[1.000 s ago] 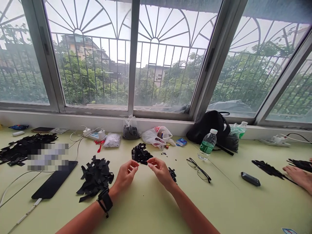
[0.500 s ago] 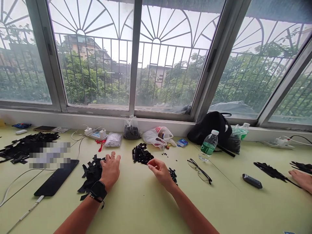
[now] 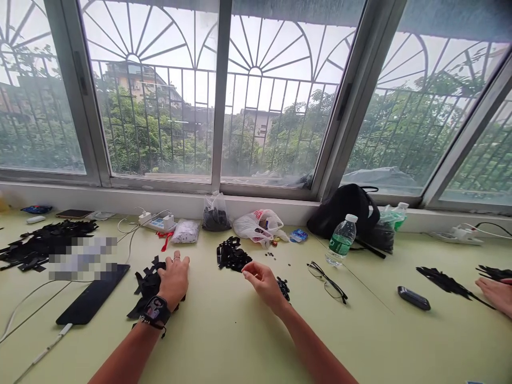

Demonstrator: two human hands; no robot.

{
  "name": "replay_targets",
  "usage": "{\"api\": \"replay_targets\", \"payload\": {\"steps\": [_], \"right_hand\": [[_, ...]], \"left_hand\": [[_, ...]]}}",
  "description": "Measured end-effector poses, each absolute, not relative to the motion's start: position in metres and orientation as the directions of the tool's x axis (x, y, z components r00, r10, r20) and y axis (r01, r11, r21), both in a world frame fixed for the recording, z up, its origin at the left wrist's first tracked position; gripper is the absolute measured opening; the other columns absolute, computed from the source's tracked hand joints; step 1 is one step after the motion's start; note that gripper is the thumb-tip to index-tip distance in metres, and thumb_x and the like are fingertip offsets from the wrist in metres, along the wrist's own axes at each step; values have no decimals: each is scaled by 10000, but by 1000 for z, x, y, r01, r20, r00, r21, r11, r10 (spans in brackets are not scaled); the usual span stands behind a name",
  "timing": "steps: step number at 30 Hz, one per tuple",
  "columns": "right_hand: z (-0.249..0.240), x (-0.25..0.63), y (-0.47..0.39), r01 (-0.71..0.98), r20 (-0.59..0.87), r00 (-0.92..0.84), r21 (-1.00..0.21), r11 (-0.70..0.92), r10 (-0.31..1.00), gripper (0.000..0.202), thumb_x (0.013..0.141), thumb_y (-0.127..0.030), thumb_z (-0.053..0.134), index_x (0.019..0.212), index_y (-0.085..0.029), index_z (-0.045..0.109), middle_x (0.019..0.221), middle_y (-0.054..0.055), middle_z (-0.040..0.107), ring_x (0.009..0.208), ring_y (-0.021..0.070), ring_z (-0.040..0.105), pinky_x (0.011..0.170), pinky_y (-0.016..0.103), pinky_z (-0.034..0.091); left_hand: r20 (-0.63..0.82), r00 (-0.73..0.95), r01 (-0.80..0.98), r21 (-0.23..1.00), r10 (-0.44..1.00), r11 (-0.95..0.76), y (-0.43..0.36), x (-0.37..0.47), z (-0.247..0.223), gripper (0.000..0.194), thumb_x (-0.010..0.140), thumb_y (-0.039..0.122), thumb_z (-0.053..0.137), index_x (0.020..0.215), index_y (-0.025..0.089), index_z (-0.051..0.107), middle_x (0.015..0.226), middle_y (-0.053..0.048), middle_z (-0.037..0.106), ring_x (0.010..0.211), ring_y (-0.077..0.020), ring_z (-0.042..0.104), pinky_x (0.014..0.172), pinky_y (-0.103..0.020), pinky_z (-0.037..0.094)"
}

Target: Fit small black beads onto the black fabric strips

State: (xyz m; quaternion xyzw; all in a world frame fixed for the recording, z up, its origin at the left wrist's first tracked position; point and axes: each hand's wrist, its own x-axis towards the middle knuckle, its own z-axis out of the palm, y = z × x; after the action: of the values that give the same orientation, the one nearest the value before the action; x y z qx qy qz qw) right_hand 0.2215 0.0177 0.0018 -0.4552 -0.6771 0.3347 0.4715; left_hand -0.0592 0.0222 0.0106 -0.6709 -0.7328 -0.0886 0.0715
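Note:
My left hand (image 3: 175, 281), with a watch on its wrist and a ring on one finger, rests over the right side of a pile of black fabric strips (image 3: 147, 285). Its fingers are apart and point away from me; the fingertips touch the pile area. My right hand (image 3: 261, 284) is closed in a pinch, thumb against fingers, and whatever lies between them is too small to make out. Just beyond its fingertips sits a second heap of black strips (image 3: 232, 255) with small shiny dots. Partly behind the right wrist is a pile of small black ring-like pieces (image 3: 282, 288).
Glasses (image 3: 328, 282) and a water bottle (image 3: 342, 240) stand to the right, near a black bag (image 3: 344, 213). A plugged-in phone (image 3: 94, 296) lies left. Plastic bags (image 3: 216, 212) line the window side. Another person's hand (image 3: 496, 293) is at far right, by black strips (image 3: 444, 280).
My left hand has shifted slightly left, further over the strip pile, and the watch face has lit up. My right hand stays almost where it was, still pinched.

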Motion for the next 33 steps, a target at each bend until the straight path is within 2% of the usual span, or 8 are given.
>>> {"api": "replay_targets", "payload": {"steps": [6, 14, 18, 20, 23, 26, 30, 33], "right_hand": [[4, 220, 16, 290, 322, -150, -890, 353, 935, 221, 850, -379, 626, 842, -169, 694, 761, 24, 622, 694, 161, 539, 625, 264, 405], [1, 221, 18, 279, 312, -167, -895, 349, 935, 212, 855, -370, 620, 853, -170, 692, 743, 18, 609, 685, 158, 535, 620, 259, 404], [1, 222, 19, 279, 309, -172, -895, 348, 935, 214, 858, -374, 617, 852, -173, 691, 733, 13, 605, 669, 155, 529, 613, 257, 405], [0, 222, 18, 275, 309, -175, -896, 348, 935, 213, 858, -373, 618, 852, -173, 691, 729, 11, 605, 666, 154, 530, 614, 258, 409], [-1, 221, 18, 269, 312, -184, -896, 353, 932, 212, 861, -369, 615, 861, -172, 693, 732, 13, 612, 676, 158, 542, 622, 260, 417], [-2, 220, 19, 282, 323, -181, -888, 364, 929, 215, 861, -366, 608, 870, -170, 694, 740, 18, 620, 681, 161, 551, 616, 257, 417], [3, 231, 25, 390, 382, -151, -824, 410, 912, 222, 866, -365, 578, 864, -177, 696, 739, 25, 640, 664, 164, 555, 606, 258, 415], [9, 256, 32, 593, 480, -121, -667, 451, 869, 192, 853, -327, 560, 845, -199, 703, 738, 25, 660, 684, 178, 571, 646, 274, 417]], "left_hand": [[256, -74, 995, 80, 964, 56, 20, -60, 12, 451, 860, -53, 375, 1137, 178, 643, 1376, -181, 468, 1071, -306, 492, 749, -381, 454], [457, 6, 994, 96, 889, -56, 21, -59, 16, 459, 763, -105, 385, 1003, 157, 676, 1248, -167, 562, 972, -293, 553, 772, -382, 456], [572, 72, 957, 193, 817, -219, 27, -62, 15, 487, 672, -155, 381, 937, 152, 652, 1111, -142, 589, 955, -277, 565, 812, -370, 475], [639, 98, 901, 268, 763, -340, 30, -60, 15, 495, 705, -151, 368, 979, 162, 636, 1086, -125, 593, 957, -262, 584, 820, -359, 489], [698, 145, 769, 366, 701, -524, 29, -50, 17, 402, 829, -54, 411, 1069, 199, 610, 1055, -90, 613, 958, -247, 617, 835, -364, 510], [700, 217, 641, 424, 681, -640, 23, -37, 17, 403, 834, -11, 441, 1120, 228, 594, 1055, -66, 637, 996, -234, 631, 871, -362, 516], [670, 326, 505, 473, 667, -722, 15, -24, 15, 519, 756, -72, 378, 1097, 239, 614, 1100, -58, 664, 1056, -206, 634, 926, -342, 506], [645, 320, 465, 531, 694, -708, 12, -18, 14, 387, 845, 2, 406, 1035, 236, 649, 1033, -52, 692, 985, -198, 657, 899, -332, 515]]}}
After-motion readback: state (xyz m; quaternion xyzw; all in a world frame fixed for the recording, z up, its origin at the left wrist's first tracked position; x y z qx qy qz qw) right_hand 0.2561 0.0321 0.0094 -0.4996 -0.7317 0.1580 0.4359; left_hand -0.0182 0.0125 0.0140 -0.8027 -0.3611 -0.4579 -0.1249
